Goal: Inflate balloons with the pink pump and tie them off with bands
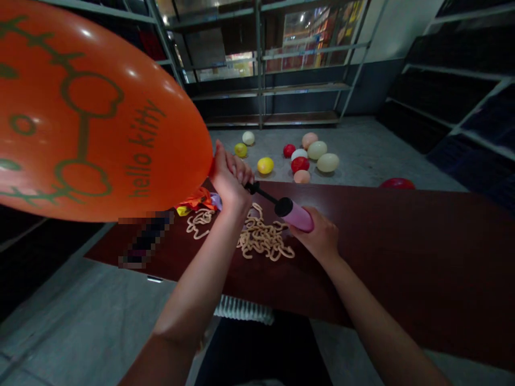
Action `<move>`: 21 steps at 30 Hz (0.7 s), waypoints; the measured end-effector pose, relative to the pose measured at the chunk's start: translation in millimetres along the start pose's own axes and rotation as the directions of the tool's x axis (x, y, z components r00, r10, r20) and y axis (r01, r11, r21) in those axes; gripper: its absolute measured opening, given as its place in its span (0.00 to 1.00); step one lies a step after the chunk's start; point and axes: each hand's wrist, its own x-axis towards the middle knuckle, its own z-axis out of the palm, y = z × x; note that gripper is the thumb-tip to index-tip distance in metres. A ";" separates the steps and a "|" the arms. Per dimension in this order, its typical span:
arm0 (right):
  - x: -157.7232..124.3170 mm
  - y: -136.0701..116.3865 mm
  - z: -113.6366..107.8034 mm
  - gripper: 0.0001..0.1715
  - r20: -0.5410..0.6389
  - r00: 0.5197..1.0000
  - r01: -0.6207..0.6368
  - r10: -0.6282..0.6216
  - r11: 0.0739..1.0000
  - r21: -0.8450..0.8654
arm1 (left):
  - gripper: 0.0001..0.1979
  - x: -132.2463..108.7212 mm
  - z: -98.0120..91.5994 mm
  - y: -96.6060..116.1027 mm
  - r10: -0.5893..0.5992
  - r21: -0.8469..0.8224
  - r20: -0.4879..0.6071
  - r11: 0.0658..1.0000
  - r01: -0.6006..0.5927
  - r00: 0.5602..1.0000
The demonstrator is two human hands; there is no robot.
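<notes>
Closest to the lens on my head-camera feed looms an orange balloon (120, 123), filling the upper left, with green drawn lines and the words "hello kitty" printed on its side. Its narrow end meets the person's left hand (232, 179), whose fingers are curled in tightly there; I can't tell how the balloon's neck sits inside that grip, as the fingers cover it. Just beyond those same fingers I see the black end piece of a pink hand pump (300, 216), its thin black rod showing between that end and the barrel. The right hand (319, 235) is wrapped around the lower end of the pink barrel, and the whole pump is held slanted over a dark reddish-brown table (410, 246). Under the pump I make out a heap of tan curled strands (263, 238), with a smaller tangle (199, 219) to its left, near some limp, bright-coloured pieces (199, 199). A pixelated dark item (147, 240) lies by the table's left end. Past the far edge, small balloons in yellow (265, 165), red, peach and white rest on the grey floor (358, 145), before a metal shelving rack (259, 94).
</notes>
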 end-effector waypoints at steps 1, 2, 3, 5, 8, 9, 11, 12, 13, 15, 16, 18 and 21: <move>0.4 -0.8 -0.1 0.26 0.001 1.000 -0.024 0.024 0.999 0.021 | 0.29 -4.1 4.3 -11.2 -0.006 0.003 0.032 1.000 0.006 0.999; 0.9 -1.6 -0.4 0.26 0.004 0.999 -0.048 0.048 0.998 0.040 | 0.29 -9.0 7.8 -22.7 -0.022 0.006 0.058 1.000 0.022 0.998; 1.3 -2.3 -0.7 0.26 0.006 0.997 -0.072 0.072 0.996 0.054 | 0.29 -14.4 10.6 -34.0 -0.047 0.012 0.079 0.999 0.046 0.996; 2.1 -3.0 -1.7 0.26 0.000 0.992 -0.126 0.126 0.990 0.063 | 0.29 -25.1 14.1 -54.1 -0.103 0.028 0.095 0.995 0.100 0.990; 2.9 -1.7 -3.3 0.27 -0.018 0.985 -0.168 0.169 0.984 0.051 | 0.30 -35.4 15.8 -71.9 -0.159 0.054 0.089 0.987 0.154 0.983; 3.0 -0.8 -3.6 0.27 -0.021 0.985 -0.169 0.170 0.985 0.046 | 0.30 -36.7 15.6 -74.3 -0.170 0.059 0.092 0.985 0.165 0.981; 3.1 1.1 -3.7 0.27 -0.023 0.989 -0.148 0.149 0.988 0.041 | 0.30 -36.5 13.9 -74.5 -0.188 0.067 0.093 0.981 0.182 0.978; 3.0 1.9 -3.5 0.27 -0.023 0.991 -0.129 0.130 0.991 0.040 | 0.30 -35.6 12.3 -73.1 -0.191 0.068 0.085 0.980 0.185 0.978; 3.0 2.4 -3.2 0.27 -0.022 0.994 -0.103 0.104 0.994 0.041 | 0.30 -34.5 10.1 -70.8 -0.189 0.066 0.070 0.981 0.185 0.979; 2.9 2.4 -2.4 0.26 -0.010 0.999 -0.033 0.033 0.999 0.044 | 0.31 -32.0 4.1 -64.6 -0.184 0.055 0.039 0.982 0.182 0.982; 2.8 2.0 -2.0 0.26 0.003 1.000 0.004 -0.004 0.999 0.043 | 0.30 -30.8 0.6 -60.8 -0.185 0.047 0.031 0.982 0.183 0.982; 2.3 1.0 -1.2 0.25 0.032 0.997 0.067 -0.068 0.997 0.031 | 0.30 -28.3 -7.0 -51.5 -0.188 0.032 0.022 0.982 0.187 0.982; 0.4 1.1 0.0 0.25 0.056 0.988 0.143 -0.141 0.990 -0.018 | 0.31 -23.6 -17.3 -33.2 -0.183 0.019 -0.009 0.983 0.183 0.983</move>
